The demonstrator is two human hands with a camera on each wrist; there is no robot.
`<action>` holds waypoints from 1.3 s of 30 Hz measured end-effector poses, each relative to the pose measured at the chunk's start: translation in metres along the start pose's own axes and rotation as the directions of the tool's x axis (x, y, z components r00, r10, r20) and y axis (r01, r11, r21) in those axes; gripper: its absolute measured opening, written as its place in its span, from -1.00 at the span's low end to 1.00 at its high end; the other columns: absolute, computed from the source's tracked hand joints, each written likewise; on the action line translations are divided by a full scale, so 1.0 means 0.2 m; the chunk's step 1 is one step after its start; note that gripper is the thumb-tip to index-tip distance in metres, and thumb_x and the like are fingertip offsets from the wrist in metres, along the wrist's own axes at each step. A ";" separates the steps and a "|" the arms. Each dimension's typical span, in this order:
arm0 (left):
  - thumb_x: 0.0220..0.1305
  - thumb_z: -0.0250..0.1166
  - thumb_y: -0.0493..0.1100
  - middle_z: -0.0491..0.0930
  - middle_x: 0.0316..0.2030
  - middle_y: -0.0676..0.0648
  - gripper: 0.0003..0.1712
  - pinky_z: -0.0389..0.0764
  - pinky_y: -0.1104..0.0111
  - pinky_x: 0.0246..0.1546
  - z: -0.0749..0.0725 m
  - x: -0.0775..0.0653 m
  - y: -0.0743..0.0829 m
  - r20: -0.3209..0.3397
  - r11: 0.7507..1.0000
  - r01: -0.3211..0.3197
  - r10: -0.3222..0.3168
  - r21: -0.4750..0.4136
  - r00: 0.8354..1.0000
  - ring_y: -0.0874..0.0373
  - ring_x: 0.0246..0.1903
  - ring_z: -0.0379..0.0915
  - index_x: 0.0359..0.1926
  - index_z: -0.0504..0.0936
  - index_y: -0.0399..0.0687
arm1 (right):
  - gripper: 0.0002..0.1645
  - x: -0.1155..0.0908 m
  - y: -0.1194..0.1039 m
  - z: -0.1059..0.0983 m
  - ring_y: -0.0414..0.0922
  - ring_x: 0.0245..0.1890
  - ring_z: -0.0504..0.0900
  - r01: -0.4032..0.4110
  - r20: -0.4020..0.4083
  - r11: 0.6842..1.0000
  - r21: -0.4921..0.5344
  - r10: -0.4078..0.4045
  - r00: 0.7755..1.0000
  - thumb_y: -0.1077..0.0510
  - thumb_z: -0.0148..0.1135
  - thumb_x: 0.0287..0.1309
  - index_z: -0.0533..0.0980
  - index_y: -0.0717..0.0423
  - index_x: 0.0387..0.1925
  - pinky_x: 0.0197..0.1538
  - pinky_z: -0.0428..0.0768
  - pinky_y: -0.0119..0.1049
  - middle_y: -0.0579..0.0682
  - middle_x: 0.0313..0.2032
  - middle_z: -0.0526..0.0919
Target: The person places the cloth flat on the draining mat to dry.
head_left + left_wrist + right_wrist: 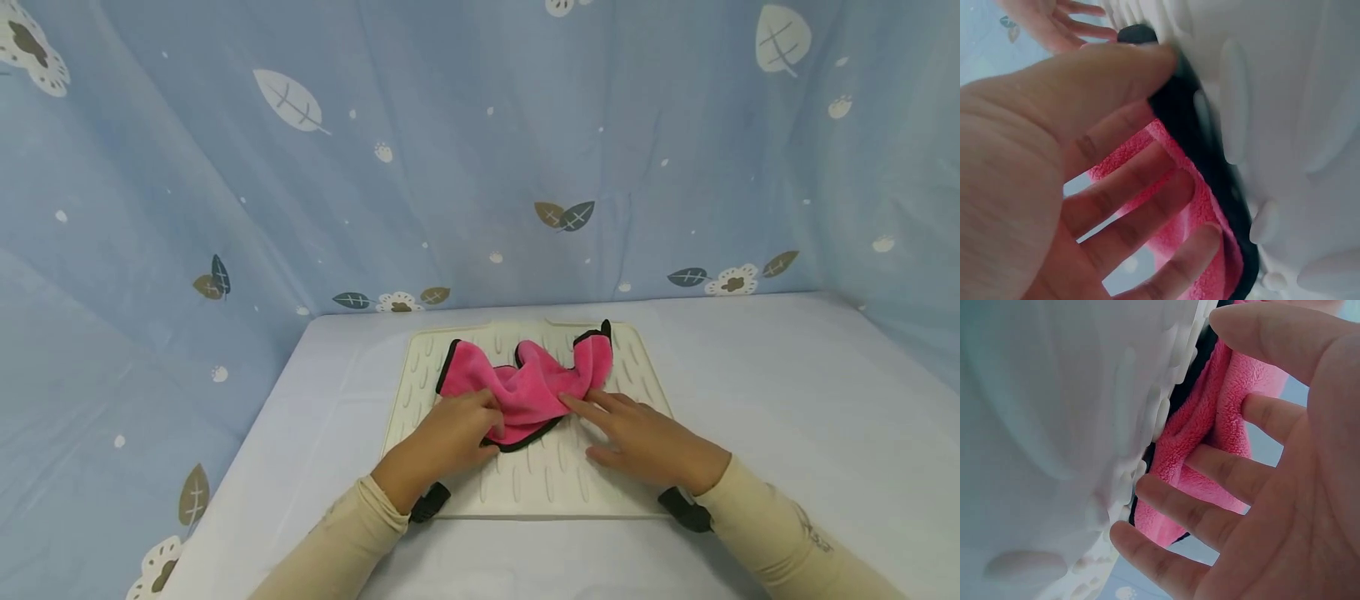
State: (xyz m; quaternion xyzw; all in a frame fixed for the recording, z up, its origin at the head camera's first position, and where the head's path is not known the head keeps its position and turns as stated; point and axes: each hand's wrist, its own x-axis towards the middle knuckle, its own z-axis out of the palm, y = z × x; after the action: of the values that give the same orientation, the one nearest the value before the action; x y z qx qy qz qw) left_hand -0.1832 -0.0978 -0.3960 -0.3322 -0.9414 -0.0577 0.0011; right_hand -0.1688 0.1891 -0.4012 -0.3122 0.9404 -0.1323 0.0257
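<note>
A crumpled pink cloth with a black border lies on a cream ribbed mat. My left hand rests on the cloth's near left part, its fingers loosely bent. In the left wrist view, the left thumb touches the black border, and the other fingers spread over the pink pile. On the right, my right hand touches the cloth's near right side with spread, nearly straight fingers. Its thumb stands apart from them. The right wrist view has those fingers against the cloth's folds.
The mat lies on a white tabletop, its far edge close to a blue patterned curtain. The curtain also rises at the left and right. Black wrist straps show beside beige sleeves.
</note>
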 end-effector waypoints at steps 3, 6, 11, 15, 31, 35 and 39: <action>0.17 0.47 -0.12 0.57 -0.14 0.09 -0.94 0.61 0.32 -0.14 0.00 0.00 -0.01 -0.021 1.000 -0.007 0.007 -0.010 1.000 0.23 -0.14 0.56 -0.32 0.74 0.13 | -0.10 0.00 0.00 0.00 0.24 0.30 0.44 0.014 -0.009 1.000 -0.012 -0.014 1.000 0.02 0.35 0.24 0.17 -0.15 0.52 0.21 0.48 0.26 0.21 0.33 0.42; 0.22 0.43 -0.12 0.55 -0.12 0.10 -0.95 0.60 0.35 -0.23 -0.02 -0.01 -0.02 -0.042 0.998 0.014 -0.017 -0.058 0.999 0.26 -0.28 0.55 -0.28 0.74 0.14 | -0.11 0.00 0.00 0.00 0.20 0.27 0.48 0.037 -0.046 0.999 -0.035 -0.039 0.998 0.02 0.36 0.22 0.20 -0.11 0.51 0.21 0.51 0.20 0.18 0.30 0.46; 0.24 0.41 -0.08 0.55 -0.17 0.11 -0.94 0.49 0.42 -0.39 -0.11 -0.03 -0.05 -0.154 0.993 0.039 -0.057 -0.115 0.986 0.32 -0.46 0.41 -0.25 0.71 0.14 | -0.11 0.02 0.00 0.00 0.14 0.25 0.52 0.068 -0.129 0.996 -0.050 -0.074 0.989 0.02 0.39 0.21 0.22 -0.06 0.50 0.20 0.55 0.11 0.12 0.27 0.50; 0.20 0.43 -0.11 0.58 -0.23 0.12 -0.94 0.53 0.35 -0.31 -0.18 -0.07 -0.07 -0.299 0.996 0.026 -0.052 -0.091 0.953 0.27 -0.32 0.45 -0.29 0.72 0.13 | -0.15 0.04 -0.01 0.00 0.10 0.25 0.54 0.075 -0.164 0.997 -0.005 -0.075 0.984 0.04 0.37 0.23 0.23 -0.05 0.48 0.19 0.57 0.06 0.11 0.26 0.51; 0.22 0.39 -0.13 0.34 -0.60 0.19 -0.95 0.27 0.53 -0.57 -0.22 -0.23 -0.11 -0.405 0.994 0.023 -0.065 -0.107 0.912 0.42 -0.59 0.18 -0.33 0.66 0.09 | -0.57 0.03 0.01 0.01 -0.11 0.02 0.62 0.131 -0.245 0.987 -0.091 -0.150 0.958 0.13 0.43 0.13 0.59 0.05 0.05 0.08 0.64 -0.11 -0.09 -0.02 0.60; 0.22 0.34 -0.14 0.28 -0.65 0.26 -0.99 0.26 0.54 -0.58 -0.20 -0.27 -0.13 -0.397 0.991 0.000 -0.053 -0.131 0.916 0.45 -0.62 0.15 -0.31 0.67 0.08 | -0.56 0.04 0.01 0.01 -0.11 0.03 0.62 0.130 -0.216 0.988 -0.081 -0.145 0.966 0.13 0.44 0.13 0.59 0.08 0.06 0.09 0.64 -0.11 -0.07 -0.01 0.61; 0.18 0.37 -0.17 0.24 -0.70 0.29 -0.94 0.24 0.56 -0.60 -0.17 -0.31 -0.14 -0.341 0.985 -0.036 -0.025 -0.172 0.940 0.49 -0.66 0.08 -0.30 0.68 0.09 | -0.54 0.03 0.01 0.02 -0.16 -0.07 0.59 0.120 -0.206 0.986 -0.114 -0.142 0.968 0.11 0.45 0.12 0.59 0.09 0.07 0.01 0.66 -0.18 -0.06 -0.07 0.60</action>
State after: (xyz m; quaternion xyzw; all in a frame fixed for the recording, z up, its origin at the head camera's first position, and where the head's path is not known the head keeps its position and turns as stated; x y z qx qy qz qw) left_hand -0.1541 -0.1624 -0.3674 -0.3184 -0.9173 -0.1970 0.1355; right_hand -0.1752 0.1858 -0.4054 -0.3584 0.9206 -0.1189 -0.1000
